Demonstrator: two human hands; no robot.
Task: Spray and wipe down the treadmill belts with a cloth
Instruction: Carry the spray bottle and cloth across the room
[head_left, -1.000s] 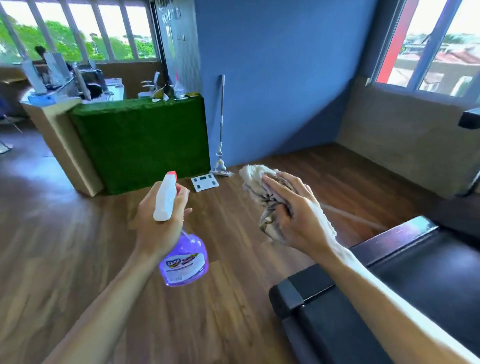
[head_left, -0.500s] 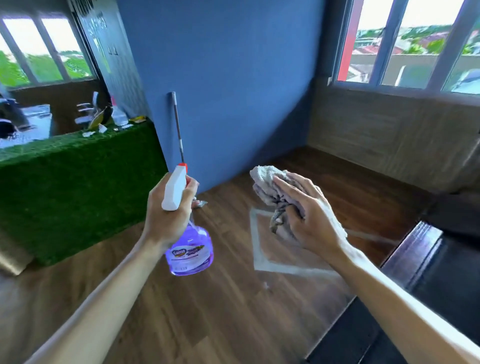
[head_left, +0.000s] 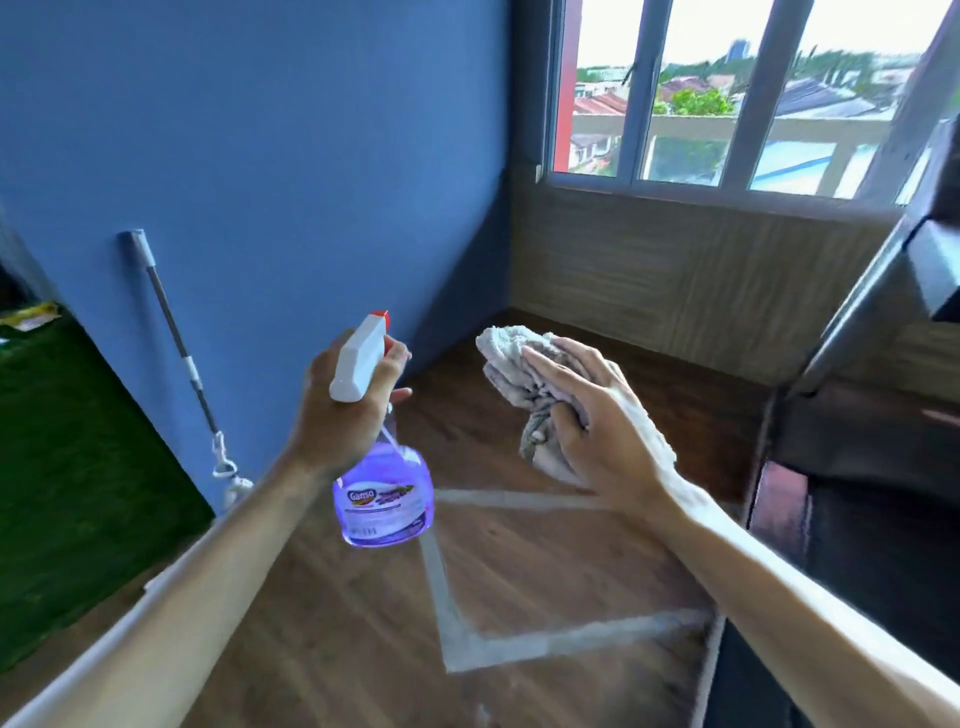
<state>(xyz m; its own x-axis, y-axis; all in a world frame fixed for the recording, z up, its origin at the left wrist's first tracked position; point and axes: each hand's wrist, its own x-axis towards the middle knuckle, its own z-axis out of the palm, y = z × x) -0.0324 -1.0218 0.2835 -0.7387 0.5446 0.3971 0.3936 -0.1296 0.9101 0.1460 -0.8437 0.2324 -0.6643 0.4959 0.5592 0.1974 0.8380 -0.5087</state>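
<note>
From the head camera, the left hand (head_left: 340, 415) grips the neck of a spray bottle (head_left: 382, 483), fingers curled round it under the white trigger head, with the purple body hanging below. The bottle looks more than half full, so it probably has some weight low down; the smooth plastic could slip in a wet hand, and the neck just under the trigger seems the surest hold. The right hand (head_left: 592, 421) holds a bunched grey cloth (head_left: 519, 374), thumb and lower fingers closed on its folds while the upper fingers lie straighter across it. The cloth looks soft, light and limp, best kept wadded in the palm for wiping.

The treadmill (head_left: 852, 467) stands to the right of the cloth, dark and blurred, and is cut off by the right edge. Its belt cannot be made out clearly, and its upright frame is only partly in view. Left of the bottle, a mop (head_left: 179, 353) leans against the blue wall (head_left: 285, 156), with its head hidden behind the left forearm. The bottle's label is too small to read in full.
</note>
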